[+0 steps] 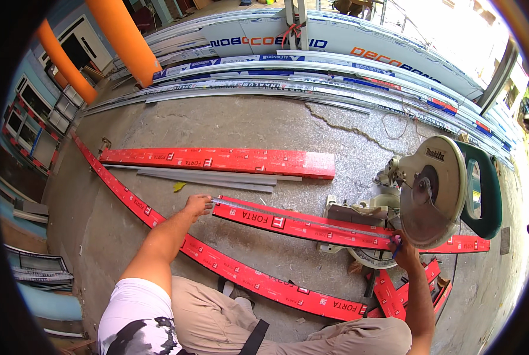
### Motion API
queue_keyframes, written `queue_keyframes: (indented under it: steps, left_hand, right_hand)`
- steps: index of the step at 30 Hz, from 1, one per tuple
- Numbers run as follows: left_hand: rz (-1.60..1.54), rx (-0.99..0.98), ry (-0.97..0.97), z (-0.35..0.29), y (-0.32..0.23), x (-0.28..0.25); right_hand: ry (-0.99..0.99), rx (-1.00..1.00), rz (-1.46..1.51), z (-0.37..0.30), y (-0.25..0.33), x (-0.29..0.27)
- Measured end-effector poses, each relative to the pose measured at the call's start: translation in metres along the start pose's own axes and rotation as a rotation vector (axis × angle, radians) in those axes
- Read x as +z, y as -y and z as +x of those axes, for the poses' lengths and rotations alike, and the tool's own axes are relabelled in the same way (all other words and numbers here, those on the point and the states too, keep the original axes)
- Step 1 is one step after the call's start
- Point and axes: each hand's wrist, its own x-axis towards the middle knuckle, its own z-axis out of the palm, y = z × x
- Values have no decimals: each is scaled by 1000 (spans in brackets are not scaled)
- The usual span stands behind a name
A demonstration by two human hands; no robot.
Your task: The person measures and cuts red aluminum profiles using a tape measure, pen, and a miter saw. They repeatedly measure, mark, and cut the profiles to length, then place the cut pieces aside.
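A long profile in red printed film (311, 223) lies across the bed of a miter saw (433, 192), and a silver steel ruler (288, 211) runs along its top. At the profile's left end, my left hand (199, 205) is closed on the ruler's end. My right hand (405, 253) is closed beside the saw blade, at the ruler's other end. A small purple thing (397, 239) shows between its fingers, too small to name. The saw has a green handle (483, 192), and its round blade stands just beyond my right hand.
A long red-wrapped strip (235, 269) curves across the floor before my knees. Red profiles (246, 163) and thin silver bars (211, 178) lie beyond. Short red offcuts (388, 296) sit by my right knee. Stacked long bars (264, 83) and wrapped panels (335, 44) line the back.
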Motion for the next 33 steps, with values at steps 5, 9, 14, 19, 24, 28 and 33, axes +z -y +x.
queue_keyframes:
  steps: [5,9,14,19,24,28,33]
  left_hand:
    - [134,47,9,27,22,15]
    - [374,108,-17,18,11,26]
    - [1168,933,-39,-73,-30,116]
    - [1376,1181,498,-139,-61,209]
    - [1339,1142,551,-125,-65,194]
    - [1450,936,417,-92,-57,124]
    - [1659,772,194,-66,-47,50]
  right_hand:
    - [-24,-14,18,0,-9,-2]
    - [-42,-99,-61,-3,-14,-8]
    - [55,-63,-147,1,-17,-9]
    - [-24,-148,-187,7,-12,-10]
    - [-113,-262,-251,9,-7,-18]
    - [-111,-271,-175,4,-23,-31]
    - [-48,-172,-167,-13,-60,-45]
